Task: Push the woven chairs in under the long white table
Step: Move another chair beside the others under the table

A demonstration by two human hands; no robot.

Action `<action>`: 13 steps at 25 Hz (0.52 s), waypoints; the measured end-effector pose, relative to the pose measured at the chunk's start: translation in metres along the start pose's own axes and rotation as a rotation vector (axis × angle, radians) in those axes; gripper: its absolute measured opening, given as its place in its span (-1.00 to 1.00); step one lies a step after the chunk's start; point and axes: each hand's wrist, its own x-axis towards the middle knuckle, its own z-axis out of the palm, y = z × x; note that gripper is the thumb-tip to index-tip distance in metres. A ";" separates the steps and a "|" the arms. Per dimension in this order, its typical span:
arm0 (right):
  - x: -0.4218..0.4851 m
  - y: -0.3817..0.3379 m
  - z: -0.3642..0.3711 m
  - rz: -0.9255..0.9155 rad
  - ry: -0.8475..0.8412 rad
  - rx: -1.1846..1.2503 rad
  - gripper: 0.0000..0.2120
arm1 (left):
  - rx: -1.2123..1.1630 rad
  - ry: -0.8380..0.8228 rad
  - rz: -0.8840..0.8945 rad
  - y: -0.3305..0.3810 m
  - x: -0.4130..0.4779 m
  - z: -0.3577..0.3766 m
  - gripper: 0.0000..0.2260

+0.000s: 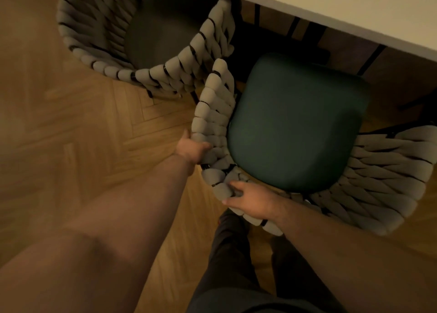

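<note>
The near woven chair [298,123] stood just short of the long white table [331,2]. The front of its dark green seat lay near the table's edge and its curved woven back bowed away from the table toward the person. It was angled rather than square to that edge, and most of the seat was not yet under.

The left hand [191,149] gripped the back's rim on the side farther from the table, fingers wrapped over the thick padded cords. The right hand [250,201] held the rim at the rear of the curve, thumb outside and fingers laid over the weave.

The cords looked soft and would give under pressure, so the firm hold was probably the dark frame beneath them. The chair seemed light enough to slide, though thin legs might catch or scrape on the wooden floor [82,123].

The second woven chair [160,36] sat farther along the same table edge, its arm almost touching the first, and this could snag.
</note>
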 end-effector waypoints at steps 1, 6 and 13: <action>0.006 -0.005 0.002 -0.012 0.007 -0.003 -0.22 | -0.015 0.019 -0.063 0.000 0.000 0.004 -0.43; 0.004 0.004 0.000 -0.041 -0.015 -0.085 -0.04 | -0.133 0.116 -0.015 0.002 -0.002 0.015 -0.61; -0.006 0.037 -0.006 -0.085 0.137 -0.198 0.04 | -0.095 0.116 0.203 0.062 0.008 0.015 -0.54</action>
